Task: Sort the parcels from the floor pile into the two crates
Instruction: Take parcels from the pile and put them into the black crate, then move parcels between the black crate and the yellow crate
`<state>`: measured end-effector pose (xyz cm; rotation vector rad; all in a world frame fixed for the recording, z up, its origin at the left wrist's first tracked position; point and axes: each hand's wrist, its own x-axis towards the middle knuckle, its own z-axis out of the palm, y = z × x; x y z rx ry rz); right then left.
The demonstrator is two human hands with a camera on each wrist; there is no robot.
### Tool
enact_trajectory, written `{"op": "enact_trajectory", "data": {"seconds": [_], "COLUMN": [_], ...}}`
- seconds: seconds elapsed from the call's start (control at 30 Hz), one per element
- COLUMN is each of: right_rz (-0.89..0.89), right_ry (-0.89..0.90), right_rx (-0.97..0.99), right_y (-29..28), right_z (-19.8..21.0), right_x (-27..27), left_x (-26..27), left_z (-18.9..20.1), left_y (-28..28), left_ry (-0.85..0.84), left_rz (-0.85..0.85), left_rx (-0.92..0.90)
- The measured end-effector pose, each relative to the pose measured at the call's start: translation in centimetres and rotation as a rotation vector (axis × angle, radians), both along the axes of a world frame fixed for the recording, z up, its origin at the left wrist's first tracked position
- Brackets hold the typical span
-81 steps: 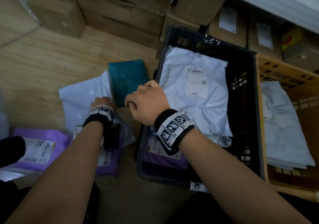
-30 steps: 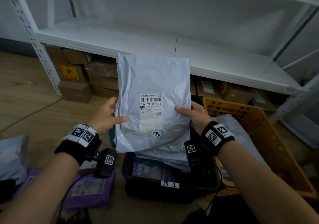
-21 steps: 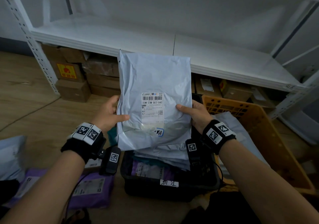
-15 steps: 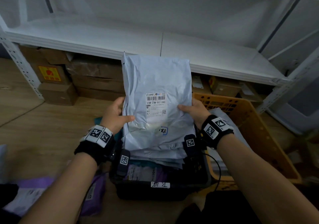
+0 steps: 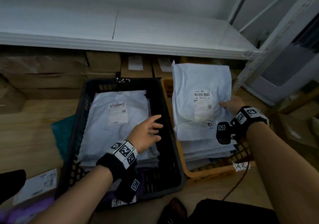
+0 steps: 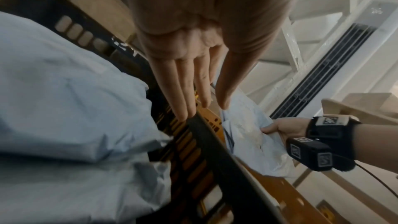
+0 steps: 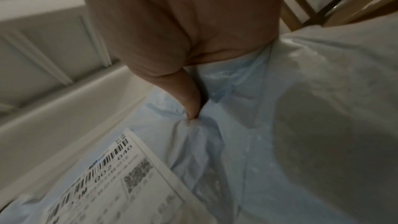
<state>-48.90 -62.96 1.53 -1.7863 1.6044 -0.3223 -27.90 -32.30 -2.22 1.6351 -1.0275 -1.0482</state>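
— Where is the pale blue-grey plastic mailer bag with the white barcode label (image 5: pixel 201 101) right now?

— Held over the orange slotted plastic crate (image 5: pixel 214 169), label facing up, above the stack of pale mailers (image 5: pixel 207 147) already lying inside that crate.

— Which hand has it?

— The right hand (image 5: pixel 231 103). It grips the bag at its right edge, thumb (image 7: pixel 189 101) pressed on top of the plastic so that the film wrinkles under the tip, the other fingers hidden below the bag.

— And the left hand (image 5: pixel 146 134)?

— It holds nothing. The fingers (image 6: pixel 183 84) are straight and spread a little, hovering over the right side of the black slotted plastic crate (image 5: pixel 81 120), close to the wall that sits against the orange crate. The held bag lies to the right of that hand, apart from it.

— What is in the black crate?

— A large pale grey mailer with a white label (image 5: pixel 119 118) on top of others, with a purple bag (image 5: pixel 139 177) showing underneath at the near end.

— Anything left on the floor?

— A teal parcel (image 5: pixel 60 134) just left of the black crate, and a purple mailer (image 5: pixel 32 208) at the near left.
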Motion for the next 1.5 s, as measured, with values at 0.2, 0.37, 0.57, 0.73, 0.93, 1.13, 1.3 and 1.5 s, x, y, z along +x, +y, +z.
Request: {"op": "enact_trajectory", "data": {"seconds": [0.2,0.37,0.57,0.73,0.93,1.13,1.3,1.5], "right_rz": [0.148,0.680,0.827,0.772,0.765,0.745,0.734,0.615], "right_ry": [0.557,0.733,0.940,0.986,1.040,0.863,0.715,0.346], "right_rx": [0.023,-0.009,0.062,-0.093,-0.089,0.043,-0.005,-0.326], "right_y": [0.7,2.3,6.3,5.7,4.8,4.5,5.0,10.4], "right_z": [-5.4,-5.8,-12.1,-15.1,-17.0,-13.3,-4.7,4.1], "right_x": [0.9,4.6,6.3,7.4,8.3,7.4,8.0,11.6], "left_x": [-3.5,-5.0,-5.5,-5.4,-5.4,-5.1,-3.4,-0.3], "left_z": [-1.8,-1.5,-1.1,-1.4,-1.4,-0.3,1.4,3.2], "left_y": [-1.6,-2.4,-3.2,-3.2,-3.2,-3.2,-2.0,4.1], "left_ry": [-0.243,-0.392,-0.522,-0.522,-0.526,-0.525,-0.392,-0.134], "left_rz": [-0.229,-0.408,-0.411,-0.403,-0.421,-0.461,-0.436,-0.085], "left_rx": [0.180,0.336,0.382,0.366,0.382,0.423,0.373,0.156]}}
